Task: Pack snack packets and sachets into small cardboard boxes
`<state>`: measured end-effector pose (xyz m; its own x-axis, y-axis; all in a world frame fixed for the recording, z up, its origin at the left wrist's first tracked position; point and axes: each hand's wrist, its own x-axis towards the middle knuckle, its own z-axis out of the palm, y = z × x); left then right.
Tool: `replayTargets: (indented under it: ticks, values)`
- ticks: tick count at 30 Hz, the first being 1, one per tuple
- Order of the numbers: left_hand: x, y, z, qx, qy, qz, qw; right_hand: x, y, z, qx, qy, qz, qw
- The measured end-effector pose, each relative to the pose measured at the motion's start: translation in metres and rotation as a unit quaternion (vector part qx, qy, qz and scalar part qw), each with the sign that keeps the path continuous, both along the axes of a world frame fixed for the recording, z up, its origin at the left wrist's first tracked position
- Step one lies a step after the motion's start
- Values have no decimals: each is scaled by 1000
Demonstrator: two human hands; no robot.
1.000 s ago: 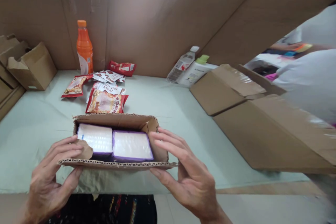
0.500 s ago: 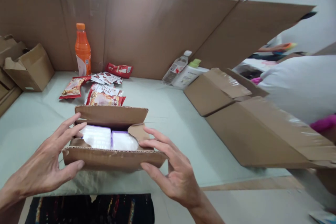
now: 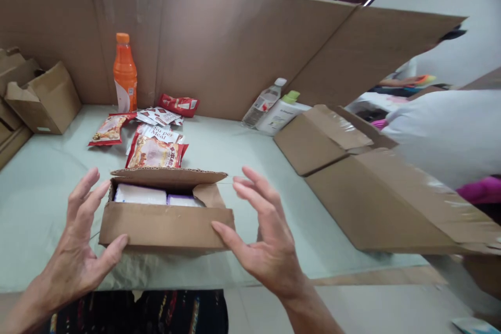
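Cardboard box [image 3: 166, 224] packed between our spread fingers, both thumbs on its front wall, flaps not yet folded shut.

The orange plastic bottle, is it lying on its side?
No, the orange plastic bottle stands upright against the brown cardboard wall.

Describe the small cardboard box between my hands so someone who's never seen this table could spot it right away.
On the pale green table, look at the near edge, in front of the snack packets. The small cardboard box sits between the left hand and right hand, thumbs on its front wall. Unlike the other boxes, it shows white purple-edged packs inside.
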<state>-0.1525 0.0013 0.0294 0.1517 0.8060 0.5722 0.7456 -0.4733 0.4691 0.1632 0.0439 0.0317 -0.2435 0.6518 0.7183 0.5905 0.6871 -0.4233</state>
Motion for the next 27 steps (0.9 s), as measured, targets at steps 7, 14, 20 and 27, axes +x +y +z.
replayTargets:
  ticks: [7, 14, 20, 27]
  values:
    - [-3, 5, 2, -28, 19, -31, 999, 5, 26, 12, -28, -97, 109, 989]
    - [-9, 3, -6, -47, 26, -72, 996, 21, 8, -7, -69, -131, 162, 976]
    - [-6, 1, -17, -33, 26, -70, 997, 23, 19, 1, -78, -189, 173, 963]
    - [-7, 2, -16, -46, -6, -38, 998, 9, 43, 4, -110, -199, 235, 945]
